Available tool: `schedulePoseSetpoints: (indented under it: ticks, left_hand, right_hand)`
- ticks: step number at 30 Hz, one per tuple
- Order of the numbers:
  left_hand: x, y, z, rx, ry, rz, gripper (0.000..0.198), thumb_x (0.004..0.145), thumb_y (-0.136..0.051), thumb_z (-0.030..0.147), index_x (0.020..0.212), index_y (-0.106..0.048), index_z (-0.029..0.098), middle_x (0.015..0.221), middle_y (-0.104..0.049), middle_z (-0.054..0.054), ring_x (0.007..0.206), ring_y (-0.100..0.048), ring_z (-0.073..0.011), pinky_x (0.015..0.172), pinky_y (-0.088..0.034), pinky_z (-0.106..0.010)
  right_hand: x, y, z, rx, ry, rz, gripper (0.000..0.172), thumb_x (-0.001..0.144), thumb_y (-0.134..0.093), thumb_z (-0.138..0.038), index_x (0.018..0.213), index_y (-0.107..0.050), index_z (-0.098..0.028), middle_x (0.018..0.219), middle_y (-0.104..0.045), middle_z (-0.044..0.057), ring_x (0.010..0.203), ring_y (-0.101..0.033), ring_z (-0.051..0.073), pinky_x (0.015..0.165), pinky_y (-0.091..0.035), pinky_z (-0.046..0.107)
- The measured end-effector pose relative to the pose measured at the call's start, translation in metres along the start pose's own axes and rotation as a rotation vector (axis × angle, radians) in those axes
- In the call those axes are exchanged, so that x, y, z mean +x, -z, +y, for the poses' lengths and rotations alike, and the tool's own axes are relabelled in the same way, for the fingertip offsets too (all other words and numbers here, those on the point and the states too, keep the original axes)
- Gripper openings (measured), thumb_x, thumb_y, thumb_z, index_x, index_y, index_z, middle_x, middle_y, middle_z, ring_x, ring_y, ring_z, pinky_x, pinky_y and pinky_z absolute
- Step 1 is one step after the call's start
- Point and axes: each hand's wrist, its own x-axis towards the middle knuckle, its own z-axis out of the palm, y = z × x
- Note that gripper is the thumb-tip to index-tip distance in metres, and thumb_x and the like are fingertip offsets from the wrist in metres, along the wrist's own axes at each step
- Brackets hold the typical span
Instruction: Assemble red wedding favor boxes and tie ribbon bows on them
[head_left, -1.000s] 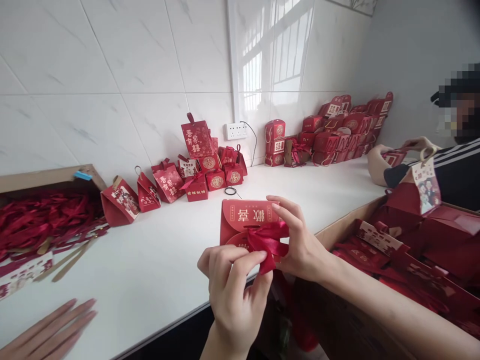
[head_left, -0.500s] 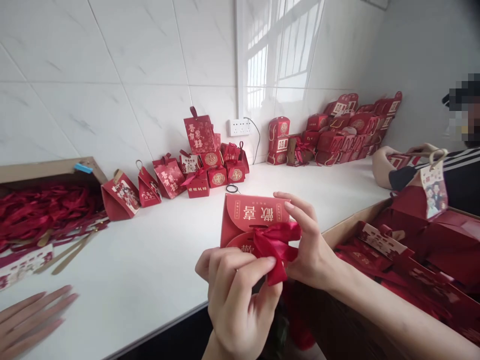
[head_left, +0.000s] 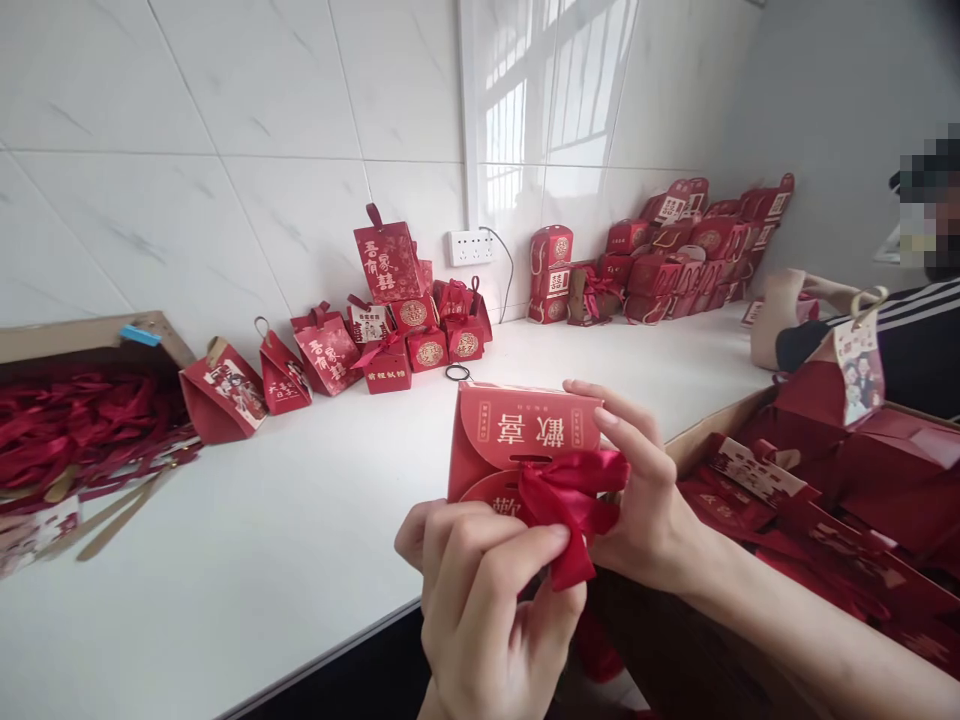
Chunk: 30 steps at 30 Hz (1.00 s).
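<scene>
In front of me is a red gift box [head_left: 480, 440] with gold lettering, seen upside down. Glossy red ribbon [head_left: 577, 490] passes at its slot and forms loops on its front. My left hand [head_left: 495, 590] is closed, its thumb and forefinger pinching a ribbon end at the box's lower side. On the right, my right hand [head_left: 645, 490] grips the box's edge, fingers along the top and side; its thumb is hidden behind the ribbon. The box is held up above the front edge of the white table [head_left: 315, 560].
A carton of red ribbons [head_left: 82, 420] lies at left, gold strips beside it. Finished red boxes [head_left: 390, 330] line the wall under a socket strip [head_left: 472, 247]; more are stacked [head_left: 690, 250] farther right. An open carton [head_left: 810, 520] of red packaging is near right, another person's arm [head_left: 795, 310] behind it.
Another person's hand at the lower left has gone from view. The view has shifted slightly; my hands keep the same hold on box and ribbon.
</scene>
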Motion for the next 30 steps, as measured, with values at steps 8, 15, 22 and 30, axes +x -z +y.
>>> schedulePoseSetpoints:
  ticks: [8, 15, 22, 30]
  left_hand:
    - [0.005, 0.01, -0.001, 0.009, 0.002, -0.009, 0.01, 0.077, -0.064, 0.012, 0.081, -0.057, 0.018, 0.064, -0.058, 0.001, 0.063, -0.052, -0.0125, 0.063, -0.039, -0.031]
    - [0.005, 0.01, 0.003, -0.074, 0.015, -0.037, 0.014, 0.074, -0.065, 0.007, 0.082, -0.059, 0.017, 0.064, -0.057, 0.001, 0.063, -0.053, -0.013, 0.064, -0.041, -0.032]
    - [0.009, -0.011, -0.065, -0.261, 0.696, 0.137, 0.022, 0.08, -0.059, 0.029, 0.063, -0.05, 0.018, 0.054, -0.049, 0.004, 0.052, -0.049, -0.0095, 0.051, -0.04, -0.022]
    - [0.003, -0.038, -0.179, 0.07, 0.754, -0.312, 0.025, 0.07, -0.054, 0.04, 0.058, -0.048, 0.019, 0.056, -0.054, 0.002, 0.057, -0.051, -0.013, 0.059, -0.039, -0.024]
  right_hand:
    - [0.0, -0.003, -0.004, 0.005, -0.017, 0.007, 0.092, 0.074, -0.072, -0.031, 0.142, -0.011, -0.031, 0.138, -0.028, 0.016, 0.129, -0.036, 0.036, 0.095, -0.047, 0.056]
    - [0.002, 0.001, -0.007, -0.022, 0.034, 0.035, 0.089, 0.074, -0.072, -0.025, 0.142, -0.015, -0.022, 0.134, -0.032, 0.021, 0.127, -0.037, 0.035, 0.092, -0.049, 0.054]
    - [-0.004, 0.003, 0.018, 0.059, -0.305, 0.118, 0.083, 0.062, -0.079, -0.028, 0.13, -0.033, -0.023, 0.129, -0.041, 0.015, 0.12, -0.047, 0.032, 0.091, -0.049, 0.05]
    - [-0.004, 0.029, 0.011, 1.524, -1.453, 0.134, 0.048, 0.076, -0.058, -0.056, 0.11, -0.053, -0.021, 0.101, -0.064, 0.005, 0.089, -0.064, 0.018, 0.076, -0.056, 0.032]
